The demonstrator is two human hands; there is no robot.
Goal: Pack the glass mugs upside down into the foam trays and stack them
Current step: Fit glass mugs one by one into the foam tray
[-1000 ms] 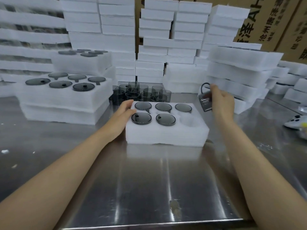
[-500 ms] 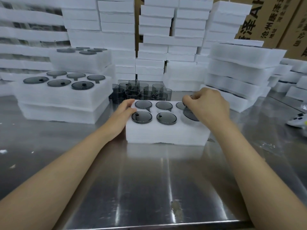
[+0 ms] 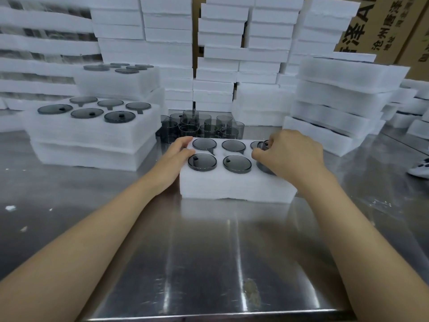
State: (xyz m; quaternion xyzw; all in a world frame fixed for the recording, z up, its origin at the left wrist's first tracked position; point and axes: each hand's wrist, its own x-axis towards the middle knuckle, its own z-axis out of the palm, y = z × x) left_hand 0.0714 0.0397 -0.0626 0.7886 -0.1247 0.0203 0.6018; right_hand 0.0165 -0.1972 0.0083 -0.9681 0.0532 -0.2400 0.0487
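A white foam tray (image 3: 232, 187) lies in front of me on the steel table, with several smoky glass mugs (image 3: 202, 161) seated upside down in its holes. My right hand (image 3: 290, 154) grips another dark glass mug (image 3: 264, 167) and holds it in the tray's near right hole, base up. My left hand (image 3: 176, 156) rests flat against the tray's left end, fingers on its top edge. Behind the tray stands a cluster of loose upright mugs (image 3: 199, 126).
Two filled foam trays are stacked at the left (image 3: 92, 131), another filled stack behind them (image 3: 120, 77). Tall piles of foam trays (image 3: 336, 101) line the back and right. Cardboard boxes (image 3: 383, 24) stand at the far right. A white object (image 3: 420, 169) lies at the right edge.
My right hand brought a mug from the right side over the tray and lowered it into the near right hole. The left hand has stayed on the tray's left end.
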